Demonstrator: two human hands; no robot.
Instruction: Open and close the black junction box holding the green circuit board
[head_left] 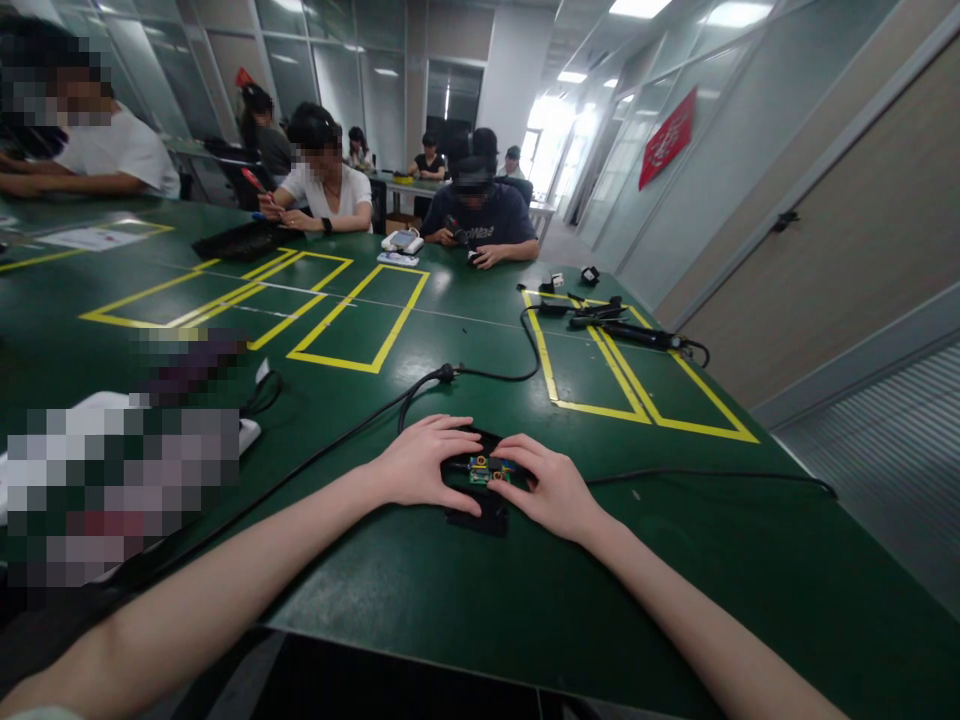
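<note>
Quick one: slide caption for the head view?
Left hand and right hand frame a small circuit board at a green table, a black cord beyond.

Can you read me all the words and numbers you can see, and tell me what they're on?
"Wave": pale letters on the dark blue cloth T-shirt; the letters before it are unclear.
Red rectangular banner, upper right: pale marks, too blurred to read.
Flat white paper sheet, left: too blurred to read.
Small white device with a grey screen: too small to read.
Small green circuit board with orange rings: nothing readable.
</note>
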